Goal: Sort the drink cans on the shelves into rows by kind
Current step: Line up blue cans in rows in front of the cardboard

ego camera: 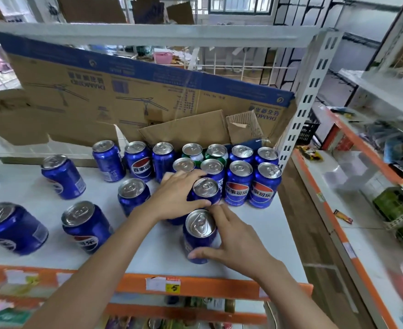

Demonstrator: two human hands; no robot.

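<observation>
Half-sorted: blue cans (238, 182) packed in rows at the shelf (39, 257) corner, both hands adding more.
Left hand (179, 193) and right hand (231, 243) each curl fingers round a blue can; loose cans (86, 226) and seemingly two green cans (217, 153) remain.

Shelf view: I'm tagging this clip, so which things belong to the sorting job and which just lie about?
Job: blue cans, green cans, white shelf, left hand, right hand.
Lying about: cardboard box, price tag, neighbouring shelf's packets.

cans (238, 186): glossy blue metal, bare silvery lids
shelf (41, 193): smooth matt white under my hands
box (134, 91): rough matt brown cardboard
</observation>
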